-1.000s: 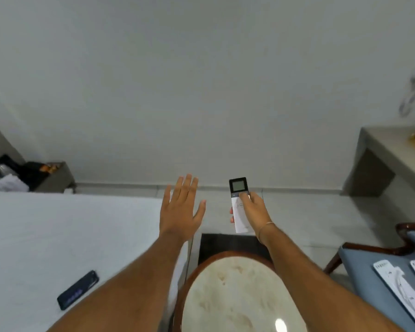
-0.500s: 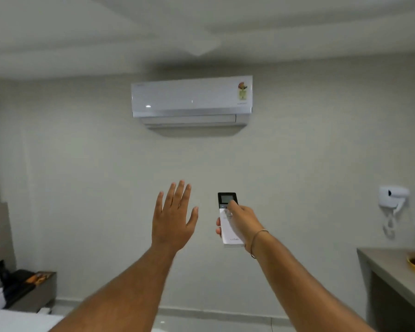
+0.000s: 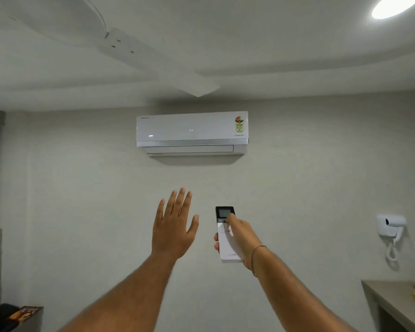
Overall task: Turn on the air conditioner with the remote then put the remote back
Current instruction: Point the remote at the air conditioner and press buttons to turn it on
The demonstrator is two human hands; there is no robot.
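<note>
Open air lies between the raised hands and the white wall-mounted air conditioner; nothing stands in the line from the slim white remote with dark screen up to the unit. The empty left hand, fingers spread, sits just beside the remote with a clear gap between them. The bare grey wall is unobstructed at centre. To the right, a white wall-mounted hair dryer with coiled cord projects above a grey countertop. Overhead, a white ceiling fan blade limits upward reach.
</note>
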